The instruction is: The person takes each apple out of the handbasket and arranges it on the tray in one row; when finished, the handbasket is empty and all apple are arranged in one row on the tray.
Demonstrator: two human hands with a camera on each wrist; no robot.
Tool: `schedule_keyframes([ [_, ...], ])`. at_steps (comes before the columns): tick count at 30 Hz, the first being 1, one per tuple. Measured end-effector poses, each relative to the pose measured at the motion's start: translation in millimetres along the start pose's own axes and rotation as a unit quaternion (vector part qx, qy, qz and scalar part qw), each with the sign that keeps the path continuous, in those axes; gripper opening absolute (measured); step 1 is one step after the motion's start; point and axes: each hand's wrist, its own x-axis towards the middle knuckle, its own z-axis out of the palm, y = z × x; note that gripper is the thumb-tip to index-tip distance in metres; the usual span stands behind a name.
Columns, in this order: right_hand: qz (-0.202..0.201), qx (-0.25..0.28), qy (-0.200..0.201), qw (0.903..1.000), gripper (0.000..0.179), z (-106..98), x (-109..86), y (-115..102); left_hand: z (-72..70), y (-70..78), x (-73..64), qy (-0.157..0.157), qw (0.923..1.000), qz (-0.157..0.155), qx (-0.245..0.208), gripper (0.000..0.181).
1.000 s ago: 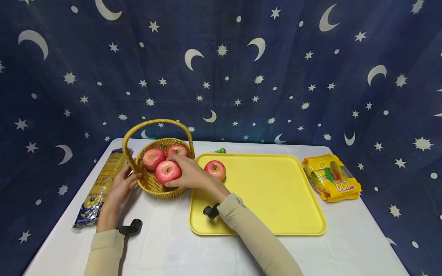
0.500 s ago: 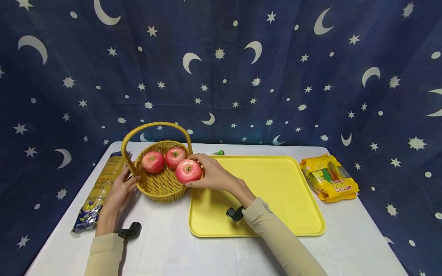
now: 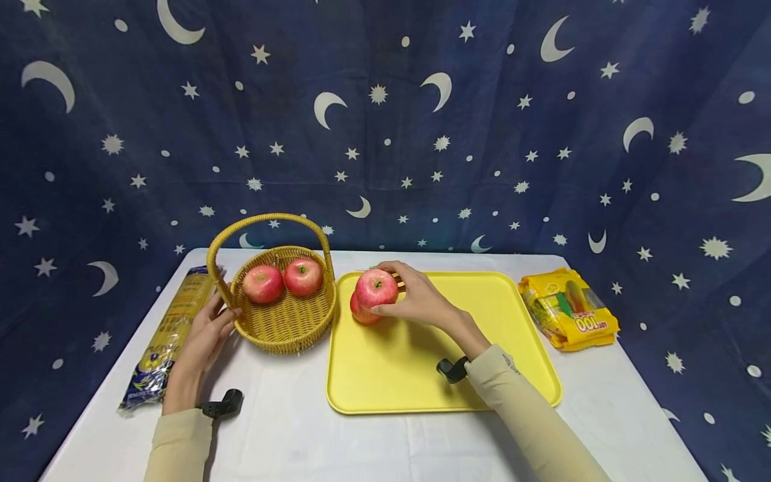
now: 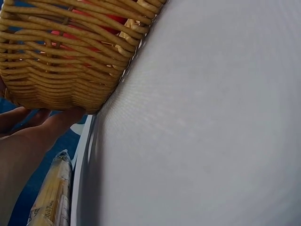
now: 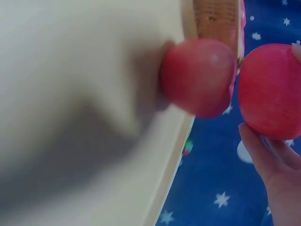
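My right hand [image 3: 415,294] pinches a red apple [image 3: 377,286] between thumb and fingers, above the left part of the yellow tray [image 3: 446,348]. Partly hidden behind it, a second apple [image 3: 363,313] rests on the tray; in the right wrist view this tray apple [image 5: 200,77] appears close beside the held apple [image 5: 270,92]. The wicker basket [image 3: 283,328] stands left of the tray, with two apples [image 3: 263,284] inside and its handle up. My left hand [image 3: 201,341] touches the basket's left side near the handle's base, its fingers [image 4: 61,122] against the woven wall.
A long clear packet with yellow contents and a blue end [image 3: 171,338] lies left of the basket, beside my left forearm. To the right of the tray is a yellow printed package [image 3: 569,311]. A small green and red object [image 5: 188,146] shows behind the tray.
My right hand has lifted one apple out of the basket and carried it right, over the tray's left part. My left hand has stayed at the basket.
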Motion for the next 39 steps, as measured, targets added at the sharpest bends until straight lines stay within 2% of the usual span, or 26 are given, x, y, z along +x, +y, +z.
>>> schedule_keyframes([
  [9,0.061,-0.003,0.018,0.998,0.074,-19,-21.2,23,-3.9,-0.3,-0.3,0.003,0.9997,-0.015,0.018,0.075],
  [17,0.086,-0.02,0.027,0.9957,0.076,-27,-34.3,44,-3.4,2.3,-0.6,0.007,0.9996,-0.019,0.018,0.076],
  [28,0.11,-0.03,0.009,0.9934,0.075,-22,-42.8,70,-0.9,2.6,1.1,0.008,0.9993,-0.029,0.024,0.076],
  [39,0.117,-0.026,-0.011,0.9928,0.078,-13,-45.2,73,-1.6,4.2,1.3,0.008,0.9985,-0.038,0.039,0.076],
])
